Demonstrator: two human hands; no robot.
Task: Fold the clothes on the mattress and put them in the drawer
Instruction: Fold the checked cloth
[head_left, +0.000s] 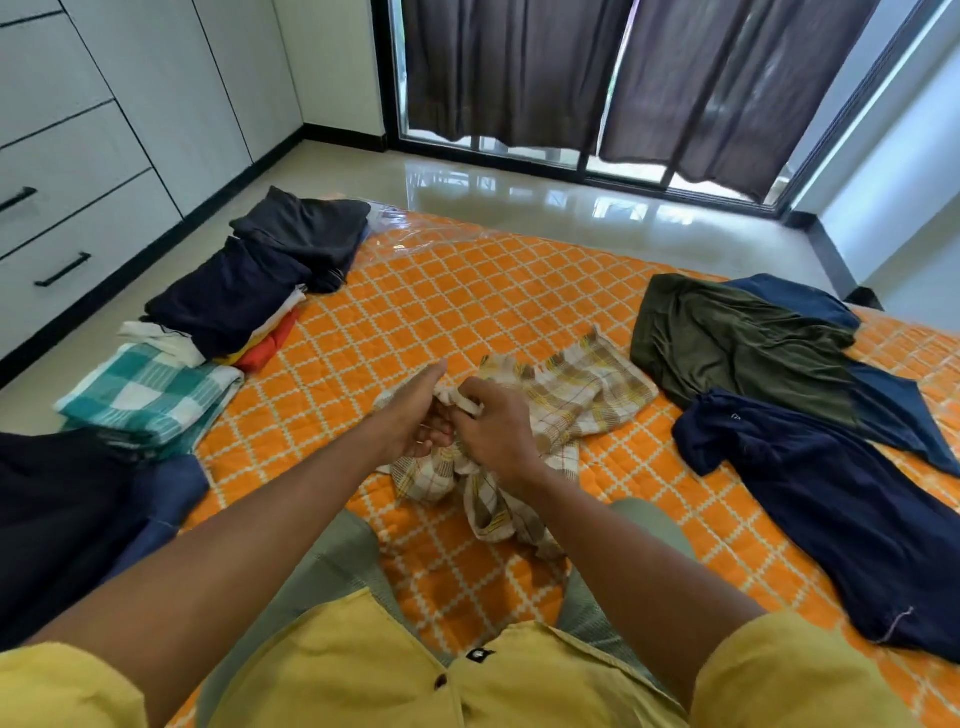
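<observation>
Orange-checked mattress (415, 291) on glossy floor (519, 192), curtained window (519, 67) beyond

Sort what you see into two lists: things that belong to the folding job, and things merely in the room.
Belongs to the job:
checked cloth, gripped by left hand and right hand
folded pile
green garment
navy shirt
mattress
drawers

Merely in the room:
curtains
window frame
floor

bare mattress (441, 291) ahead, folded stack (249, 291) left, loose garments (779, 405) right
</observation>
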